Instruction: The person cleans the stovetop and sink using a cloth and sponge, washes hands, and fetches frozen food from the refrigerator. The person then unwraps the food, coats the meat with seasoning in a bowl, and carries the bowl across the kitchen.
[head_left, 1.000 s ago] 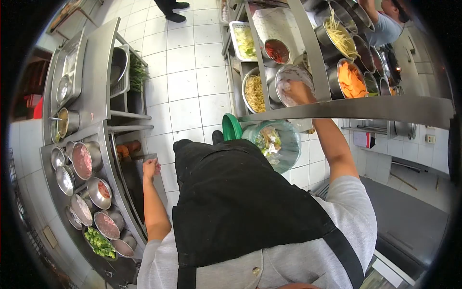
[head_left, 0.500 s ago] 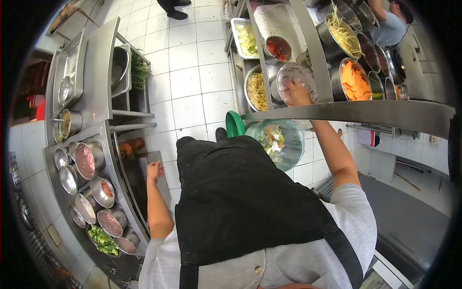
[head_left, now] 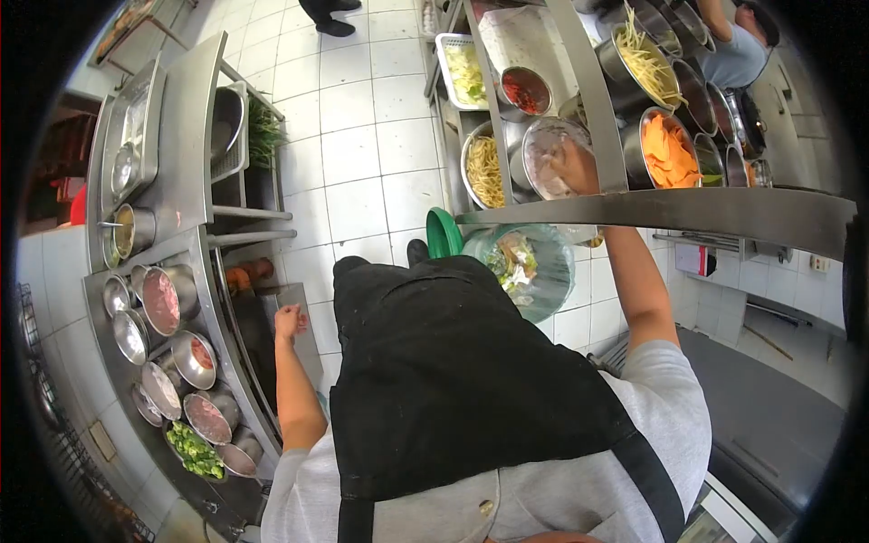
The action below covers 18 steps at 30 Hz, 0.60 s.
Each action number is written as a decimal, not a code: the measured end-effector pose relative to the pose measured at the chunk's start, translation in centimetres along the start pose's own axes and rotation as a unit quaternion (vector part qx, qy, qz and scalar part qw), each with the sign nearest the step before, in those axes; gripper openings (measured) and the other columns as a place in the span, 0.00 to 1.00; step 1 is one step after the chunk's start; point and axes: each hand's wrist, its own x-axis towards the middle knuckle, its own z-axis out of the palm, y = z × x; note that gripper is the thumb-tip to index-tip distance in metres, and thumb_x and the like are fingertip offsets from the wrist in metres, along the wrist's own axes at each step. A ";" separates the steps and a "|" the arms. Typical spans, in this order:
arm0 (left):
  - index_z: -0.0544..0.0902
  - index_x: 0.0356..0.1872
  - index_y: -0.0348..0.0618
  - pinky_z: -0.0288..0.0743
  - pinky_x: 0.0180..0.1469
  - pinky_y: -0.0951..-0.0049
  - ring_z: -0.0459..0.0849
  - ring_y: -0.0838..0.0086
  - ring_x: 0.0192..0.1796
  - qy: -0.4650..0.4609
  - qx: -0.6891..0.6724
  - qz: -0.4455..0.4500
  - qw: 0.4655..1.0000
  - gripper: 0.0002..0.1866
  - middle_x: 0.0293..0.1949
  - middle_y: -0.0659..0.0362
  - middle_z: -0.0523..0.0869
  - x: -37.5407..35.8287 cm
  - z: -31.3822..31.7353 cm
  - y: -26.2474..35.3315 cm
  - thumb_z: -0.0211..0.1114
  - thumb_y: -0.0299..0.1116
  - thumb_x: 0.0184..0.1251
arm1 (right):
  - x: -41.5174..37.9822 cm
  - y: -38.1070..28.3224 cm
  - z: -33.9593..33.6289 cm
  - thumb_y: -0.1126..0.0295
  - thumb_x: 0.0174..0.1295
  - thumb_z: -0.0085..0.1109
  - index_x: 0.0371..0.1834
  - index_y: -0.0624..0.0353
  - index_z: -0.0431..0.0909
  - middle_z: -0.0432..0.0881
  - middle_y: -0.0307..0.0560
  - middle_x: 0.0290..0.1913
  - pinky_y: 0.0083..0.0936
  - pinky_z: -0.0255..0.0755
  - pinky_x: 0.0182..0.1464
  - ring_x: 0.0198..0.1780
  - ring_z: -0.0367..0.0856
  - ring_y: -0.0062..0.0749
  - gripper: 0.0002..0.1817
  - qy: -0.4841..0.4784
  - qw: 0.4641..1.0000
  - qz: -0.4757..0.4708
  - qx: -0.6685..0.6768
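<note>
My right hand (head_left: pixel 572 168) reaches between the shelf rails into a round metal pot (head_left: pixel 546 156) with whitish, wet-looking contents. Its fingers point down into the pot and are partly blurred, so what they hold cannot be made out. Beside that pot are a pot of yellowish strips (head_left: pixel 483 168) and a bowl of chopped red pieces (head_left: pixel 525 92). At the left, my left hand (head_left: pixel 290 322) hangs near the edge of the metal counter (head_left: pixel 215 299), its fingers curled in and too small to read clearly.
A lined bin (head_left: pixel 554 281) with food scraps stands below the shelf, next to a green lid (head_left: pixel 444 233). Metal bowls of meat (head_left: pixel 160 301) and green pieces (head_left: pixel 194 451) fill the left counter. One person's legs (head_left: pixel 326 14) and another person (head_left: pixel 738 59) are farther off.
My right hand has shifted slightly to the right within the pot. My left hand has barely moved.
</note>
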 end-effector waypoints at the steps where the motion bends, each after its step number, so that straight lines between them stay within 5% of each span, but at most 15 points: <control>1: 0.76 0.36 0.36 0.75 0.20 0.71 0.79 0.73 0.21 0.000 0.002 0.001 1.000 0.13 0.23 0.56 0.81 0.1 -0.2 -0.5 0.59 0.38 0.64 | -1.8 -4.2 -1.0 0.59 0.55 0.57 0.51 0.65 0.72 0.78 0.63 0.44 0.45 0.72 0.45 0.46 0.76 0.59 0.24 0.085 0.994 -0.054 -0.042; 3: 0.77 0.34 0.36 0.74 0.20 0.71 0.79 0.73 0.21 -0.007 -0.014 -0.044 0.999 0.12 0.23 0.55 0.81 0.1 -0.4 -1.0 0.59 0.38 0.64 | -2.4 -6.7 -0.4 0.59 0.54 0.57 0.50 0.65 0.72 0.78 0.63 0.43 0.43 0.73 0.45 0.47 0.77 0.57 0.24 0.167 0.977 -0.101 -0.084; 6: 0.76 0.33 0.37 0.73 0.19 0.72 0.78 0.73 0.20 -0.016 -0.009 -0.041 0.999 0.12 0.22 0.55 0.80 -0.5 -0.5 -0.3 0.60 0.38 0.64 | 0.4 -3.8 3.4 0.60 0.49 0.61 0.52 0.60 0.73 0.77 0.62 0.45 0.42 0.72 0.49 0.48 0.77 0.55 0.26 0.012 0.982 -0.029 -0.184; 7: 0.76 0.33 0.37 0.73 0.19 0.72 0.78 0.73 0.20 -0.016 -0.008 -0.040 0.999 0.12 0.22 0.55 0.80 0.1 -0.7 0.0 0.60 0.38 0.64 | 1.8 -1.2 4.2 0.61 0.47 0.62 0.51 0.58 0.73 0.77 0.60 0.47 0.43 0.72 0.49 0.48 0.76 0.54 0.26 -0.008 0.995 -0.062 -0.073; 8: 0.76 0.33 0.38 0.73 0.18 0.72 0.78 0.73 0.20 -0.020 -0.002 -0.020 1.000 0.12 0.22 0.56 0.80 1.0 -1.0 0.2 0.60 0.38 0.64 | 5.0 2.2 6.3 0.61 0.45 0.64 0.51 0.56 0.73 0.77 0.57 0.48 0.44 0.71 0.49 0.48 0.76 0.54 0.27 -0.058 0.973 -0.109 0.196; 9: 0.76 0.32 0.38 0.73 0.18 0.73 0.78 0.74 0.20 -0.023 0.003 -0.005 1.000 0.12 0.22 0.56 0.81 1.2 -1.4 0.2 0.60 0.38 0.64 | 7.6 6.6 9.4 0.61 0.42 0.65 0.51 0.54 0.73 0.76 0.55 0.49 0.45 0.71 0.49 0.48 0.76 0.53 0.28 -0.199 0.769 -0.103 0.599; 12: 0.75 0.31 0.39 0.72 0.18 0.73 0.78 0.74 0.20 -0.024 -0.073 0.034 0.996 0.12 0.22 0.56 0.80 1.0 -1.7 1.6 0.59 0.38 0.64 | 0.2 0.3 -0.5 0.64 0.48 0.65 0.54 0.64 0.71 0.76 0.60 0.49 0.38 0.71 0.52 0.48 0.77 0.51 0.29 -0.065 0.894 -0.051 0.441; 13: 0.75 0.31 0.40 0.72 0.18 0.74 0.78 0.75 0.20 0.002 -0.043 0.040 0.998 0.11 0.22 0.57 0.80 0.1 -1.4 2.6 0.59 0.37 0.65 | 0.4 1.3 0.4 0.64 0.48 0.65 0.54 0.64 0.71 0.76 0.60 0.49 0.38 0.71 0.52 0.48 0.77 0.51 0.29 -0.065 0.894 -0.050 0.440; 14: 0.75 0.31 0.40 0.72 0.18 0.74 0.78 0.75 0.20 0.002 -0.043 0.042 0.998 0.11 0.22 0.57 0.80 -0.2 -1.2 3.1 0.59 0.37 0.65 | 1.1 3.1 2.1 0.66 0.48 0.64 0.55 0.63 0.70 0.76 0.60 0.48 0.38 0.69 0.54 0.50 0.76 0.50 0.29 0.009 0.963 -0.157 0.219; 15: 0.74 0.31 0.40 0.72 0.18 0.74 0.77 0.75 0.20 0.002 -0.027 0.032 0.999 0.11 0.22 0.57 0.80 -0.4 -1.2 3.4 0.58 0.37 0.66 | 1.5 4.2 3.1 0.68 0.48 0.63 0.56 0.63 0.70 0.76 0.59 0.48 0.38 0.68 0.55 0.51 0.75 0.49 0.29 0.083 0.964 -0.252 -0.017; 16: 0.74 0.31 0.40 0.73 0.19 0.74 0.77 0.75 0.20 0.002 -0.010 0.023 1.000 0.10 0.22 0.57 0.79 -0.5 -1.3 3.5 0.58 0.36 0.66 | 0.6 2.1 2.5 0.68 0.48 0.63 0.56 0.63 0.70 0.76 0.59 0.48 0.38 0.68 0.55 0.51 0.75 0.49 0.29 0.084 0.964 -0.251 -0.016; 18: 0.74 0.31 0.40 0.73 0.19 0.74 0.78 0.74 0.20 -0.009 -0.023 0.016 1.000 0.10 0.22 0.56 0.79 -0.3 -1.4 3.2 0.58 0.37 0.66 | -2.4 -5.0 0.3 0.69 0.48 0.62 0.57 0.62 0.70 0.75 0.61 0.49 0.38 0.65 0.58 0.53 0.74 0.48 0.30 -0.035 0.964 -0.131 -0.230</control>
